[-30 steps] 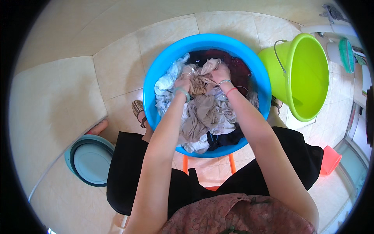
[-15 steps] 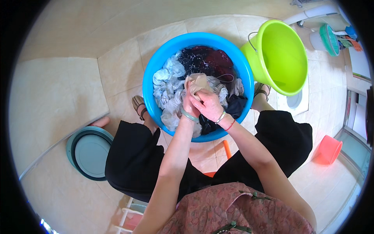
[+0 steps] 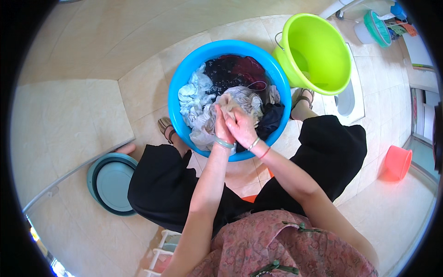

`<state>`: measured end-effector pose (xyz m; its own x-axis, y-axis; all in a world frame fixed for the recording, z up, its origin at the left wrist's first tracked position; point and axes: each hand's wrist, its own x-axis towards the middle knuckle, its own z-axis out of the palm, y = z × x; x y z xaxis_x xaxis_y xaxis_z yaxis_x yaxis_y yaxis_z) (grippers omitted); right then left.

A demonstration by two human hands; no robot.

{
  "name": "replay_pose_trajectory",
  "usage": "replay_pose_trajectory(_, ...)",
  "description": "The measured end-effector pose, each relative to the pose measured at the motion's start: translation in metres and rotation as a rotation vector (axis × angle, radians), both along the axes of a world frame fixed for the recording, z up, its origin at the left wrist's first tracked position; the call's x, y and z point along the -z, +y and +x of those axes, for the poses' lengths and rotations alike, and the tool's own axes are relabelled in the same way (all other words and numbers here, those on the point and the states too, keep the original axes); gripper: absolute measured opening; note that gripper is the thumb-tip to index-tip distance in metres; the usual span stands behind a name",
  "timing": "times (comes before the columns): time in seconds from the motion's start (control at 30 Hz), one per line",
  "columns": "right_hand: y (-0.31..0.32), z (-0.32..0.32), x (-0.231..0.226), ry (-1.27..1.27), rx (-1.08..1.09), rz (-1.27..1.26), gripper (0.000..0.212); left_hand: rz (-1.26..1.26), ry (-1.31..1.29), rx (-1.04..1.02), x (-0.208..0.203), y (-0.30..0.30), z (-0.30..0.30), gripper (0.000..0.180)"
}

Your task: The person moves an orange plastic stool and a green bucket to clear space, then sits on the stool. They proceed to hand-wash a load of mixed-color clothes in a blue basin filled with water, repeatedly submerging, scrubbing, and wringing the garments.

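Both my hands are together over a round blue basin (image 3: 177,60), gripping one piece of wet beige cloth (image 3: 227,102) between them. My left hand (image 3: 223,127), with a pale green bangle at its wrist, closes on the cloth from the left. Pressed against it from the right is my right hand (image 3: 242,127), its fingers bent round the cloth. Under and around them lie pale wet clothes (image 3: 196,90), a dark red garment (image 3: 249,68) in dark water at the far side, and a black garment (image 3: 271,121) at the right.
A lime green bucket (image 3: 339,51) touches the basin's far right, beside a white floor fixture (image 3: 357,104). A grey-green folding basin (image 3: 98,203) sits at the left by a raised step (image 3: 83,111). A pink tub (image 3: 398,162) stands at the right. My feet flank the basin.
My hands have come slightly nearer to me with the beige cloth, which is now squeezed into a smaller bunch. The whole view has shifted a little.
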<state>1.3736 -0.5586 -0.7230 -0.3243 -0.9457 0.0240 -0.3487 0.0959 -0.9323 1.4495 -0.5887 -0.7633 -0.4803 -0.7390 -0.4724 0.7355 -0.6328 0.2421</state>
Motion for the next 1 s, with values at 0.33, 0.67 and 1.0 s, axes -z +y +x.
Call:
replay_pose_trajectory(0.33, -0.044, -0.041, 0.002, -0.007, 0.093, 0.202, 0.041, -0.088, -0.240, 0.068, -0.092, 0.029, -0.031, 0.057)
replay_pose_trajectory(0.67, -0.011, -0.011, -0.021, 0.032, 0.077, 0.076, 0.036, -0.039, -0.345, 0.023, -0.075, 0.009, -0.015, 0.052)
replay_pose_trajectory(1.0, -0.002, 0.001, -0.042, 0.041, 0.102, 0.023, 0.032, 0.025, -0.299, 0.068, -0.053, 0.007, -0.002, 0.051)
